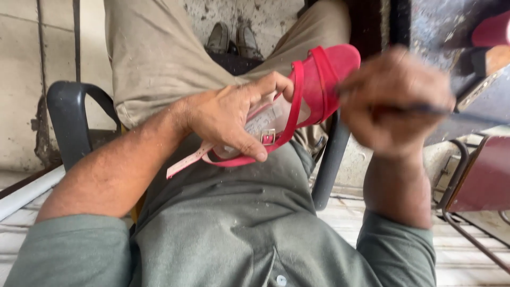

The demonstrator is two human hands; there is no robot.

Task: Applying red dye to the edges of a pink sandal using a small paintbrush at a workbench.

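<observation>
My left hand [231, 114] grips a red strappy sandal [313, 85] over my lap, thumb under the ankle strap near a small buckle [268, 136], fingers across its pale insole. A loose pink strap end [186, 163] hangs toward my left. My right hand [393, 101], blurred by motion, is just right of the sandal's toe and is closed on a thin dark tool [419, 110] that sticks out to the right; what kind of tool it is I cannot tell.
I sit on a dark chair with an armrest [69, 114] on the left and another [329, 165] on the right. My feet in grey shoes [234, 40] rest on a stained concrete floor. A maroon metal-framed seat [478, 180] stands at right.
</observation>
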